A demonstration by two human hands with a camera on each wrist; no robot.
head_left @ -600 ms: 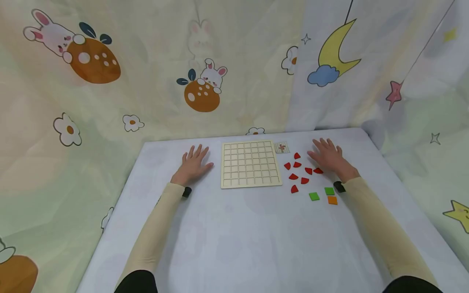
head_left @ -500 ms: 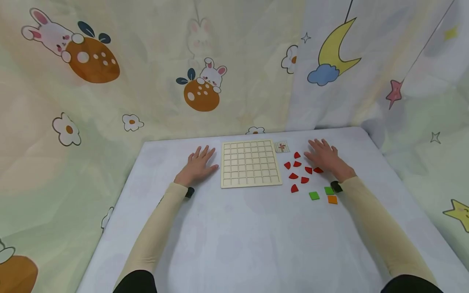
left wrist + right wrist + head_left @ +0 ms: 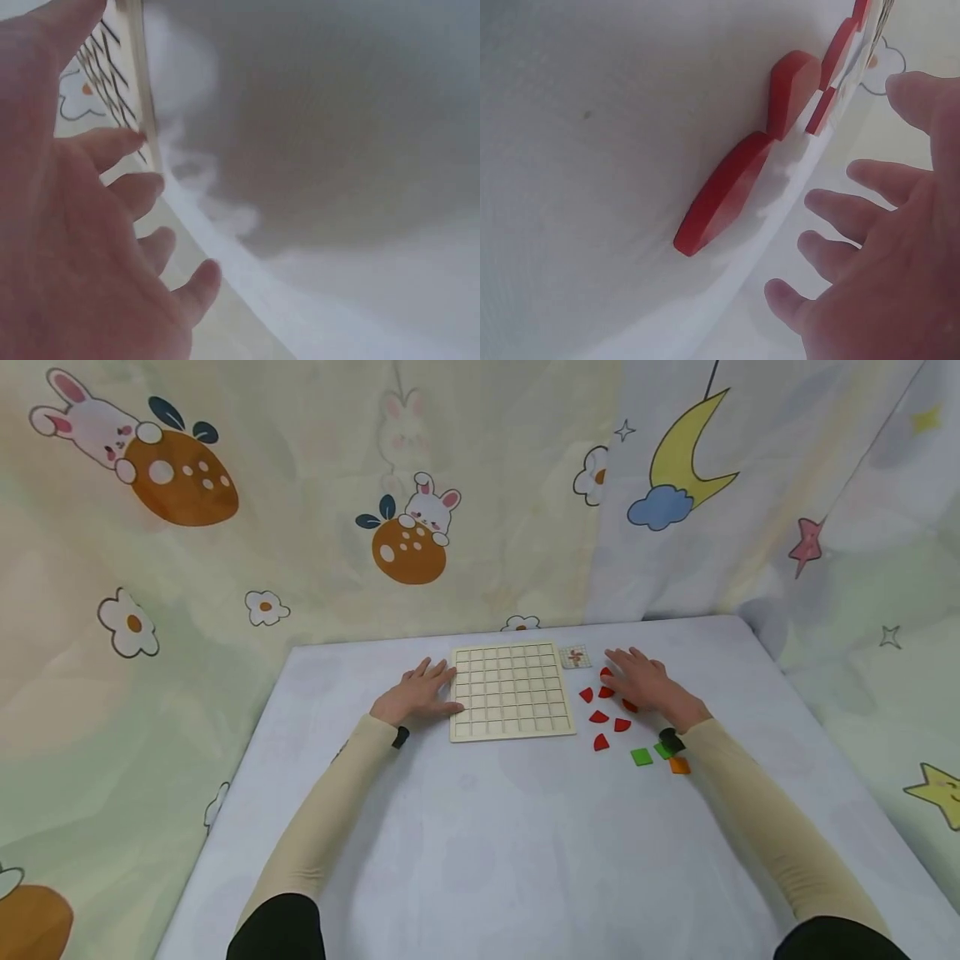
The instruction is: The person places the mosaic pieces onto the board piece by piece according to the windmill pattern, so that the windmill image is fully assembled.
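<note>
A pale wooden board with a square grid (image 3: pixel 512 692) lies flat on the white table. At its left edge is my left hand (image 3: pixel 414 695), fingers fairly straight, with thumb and fingertips at the board's rim; contact is hard to confirm. The left wrist view has the board's edge (image 3: pixel 139 67) beside those fingers. Right of the board are several red quarter-round pieces (image 3: pixel 601 742). Over some of them hovers my right hand (image 3: pixel 651 683), fingers spread and holding nothing, partly covering them. In the right wrist view, red pieces (image 3: pixel 727 195) lie below the extended fingers.
A small patterned card (image 3: pixel 575 657) lies by the board's upper right corner. Green tiles (image 3: pixel 641 757) and an orange tile (image 3: pixel 680 766) are near my right wrist, which partly covers one green tile. A printed curtain (image 3: pixel 322 527) hangs behind the table.
My left hand has moved right, from bare tablecloth to the board's left edge. The right hand has moved left over the red pieces. Board and pieces stay in place on the table.
</note>
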